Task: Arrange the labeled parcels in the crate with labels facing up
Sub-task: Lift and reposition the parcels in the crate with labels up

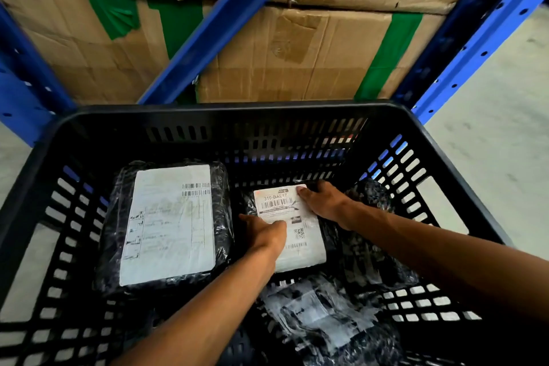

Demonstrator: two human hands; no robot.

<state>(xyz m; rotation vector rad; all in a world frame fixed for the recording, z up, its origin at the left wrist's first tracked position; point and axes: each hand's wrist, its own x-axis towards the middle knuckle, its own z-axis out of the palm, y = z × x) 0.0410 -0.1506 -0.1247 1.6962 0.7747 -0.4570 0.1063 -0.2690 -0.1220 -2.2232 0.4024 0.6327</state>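
A black slotted crate fills the lower view. On its floor at the left lies a large black-wrapped parcel, its white label facing up. To its right lies a smaller black parcel whose white barcode label reads 310-BAL17 and faces up. My left hand presses on this parcel's left edge, fingers over the label. My right hand rests on its upper right corner. A third parcel in shiny wrap lies near the front, its label dim. More black wrap shows at the right wall.
Behind the crate stands blue metal racking with a diagonal brace, holding large cardboard boxes taped in green. A blue upright rises at the right, with grey concrete floor beyond it.
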